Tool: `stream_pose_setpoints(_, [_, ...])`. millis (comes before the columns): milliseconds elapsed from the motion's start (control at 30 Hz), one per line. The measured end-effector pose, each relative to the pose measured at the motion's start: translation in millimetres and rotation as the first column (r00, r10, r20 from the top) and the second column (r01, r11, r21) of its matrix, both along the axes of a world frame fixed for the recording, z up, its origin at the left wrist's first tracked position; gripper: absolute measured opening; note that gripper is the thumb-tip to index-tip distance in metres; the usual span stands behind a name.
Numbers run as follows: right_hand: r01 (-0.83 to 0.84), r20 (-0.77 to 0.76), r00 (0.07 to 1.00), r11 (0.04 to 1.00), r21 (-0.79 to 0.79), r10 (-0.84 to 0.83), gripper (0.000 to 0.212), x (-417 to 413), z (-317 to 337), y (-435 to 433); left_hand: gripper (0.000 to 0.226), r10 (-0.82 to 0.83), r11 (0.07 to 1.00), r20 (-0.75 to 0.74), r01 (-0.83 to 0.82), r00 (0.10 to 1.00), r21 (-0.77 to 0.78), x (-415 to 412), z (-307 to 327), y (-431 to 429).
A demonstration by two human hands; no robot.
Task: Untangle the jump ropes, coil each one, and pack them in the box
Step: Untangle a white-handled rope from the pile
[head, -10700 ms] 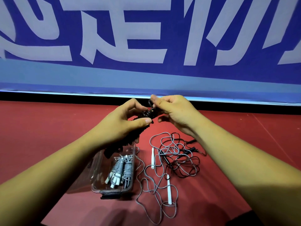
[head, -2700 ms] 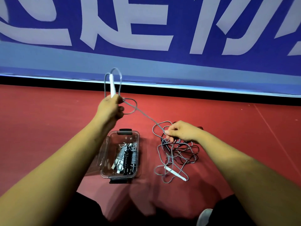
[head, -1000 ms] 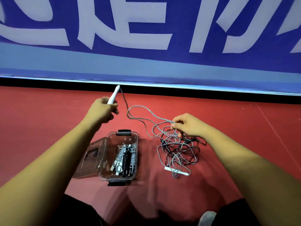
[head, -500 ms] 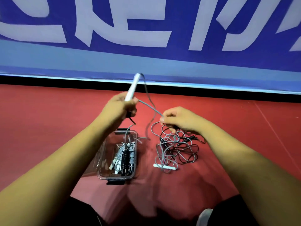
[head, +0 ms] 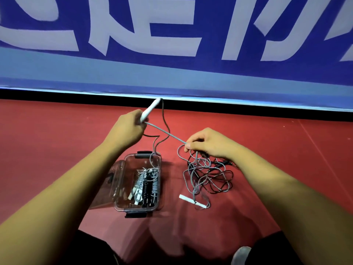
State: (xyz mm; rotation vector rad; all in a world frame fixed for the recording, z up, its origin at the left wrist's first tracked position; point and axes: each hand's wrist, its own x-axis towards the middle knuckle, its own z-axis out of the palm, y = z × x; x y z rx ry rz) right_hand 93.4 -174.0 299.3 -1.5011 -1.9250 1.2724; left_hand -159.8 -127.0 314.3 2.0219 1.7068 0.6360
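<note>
Head view: your left hand (head: 127, 129) is clenched round a white handle (head: 150, 109), held above the red floor (head: 57, 140). From it the grey rope (head: 166, 133) runs taut down to your right hand (head: 208, 144), whose thumb and forefinger pinch the cord just above the tangle (head: 208, 176), where grey loops lie mixed with a black rope (head: 223, 186). The second white handle (head: 192, 201) rests on the floor at the tangle's near edge. A slack grey loop droops into the open clear box (head: 137, 209), onto the coiled ropes (head: 147, 184) already packed. Keep the pinch light so the cord can likely slide through, draw grey strands up and away from black, and lift that stray loop clear before it snags the coils.
</note>
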Motion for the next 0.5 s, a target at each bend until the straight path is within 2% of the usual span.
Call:
stream_pose_setpoints(67, [0.009,-0.033,0.999,1.0,-0.011,-0.009,0.018,-3.6,1.3,0.4,0.02,-0.117,0.987,0.151,0.131,0.982,-0.089,6.0,3.5,-6.6])
stream_pose_setpoints(133, [0.017,-0.037,0.999,1.0,-0.019,-0.018,0.02,-4.6,1.0,1.3,0.025,-0.177,0.969,0.215,0.209,0.96,-0.135,13.4,4.5,-14.0])
stream_pose_setpoints(200, [0.019,-0.063,0.998,1.0,-0.025,-0.02,0.02,-5.0,1.1,0.7,0.02,-0.242,0.938,0.245,0.291,0.939,-0.191,22.7,-0.3,-19.9])
stream_pose_setpoints(300, [0.05,-0.23,0.971,0.996,-0.078,-0.067,0.019,-11.2,2.7,-0.5,0.005,-0.306,0.866,0.283,0.389,0.909,-0.313,32.3,-12.4,-25.5])
stream_pose_setpoints(400, [0.086,-0.358,0.923,0.982,-0.168,-0.142,0.02,-13.6,1.5,1.9,0.009,-0.202,0.795,0.517,0.448,0.832,-0.41,36.3,-17.2,-26.9])
stream_pose_setpoints(500, [0.092,-0.401,0.896,0.964,-0.249,-0.189,0.01,-9.7,-3.3,3.9,0.02,-0.007,0.808,0.71,0.422,0.704,-0.411,39.4,-11.2,-22.7])
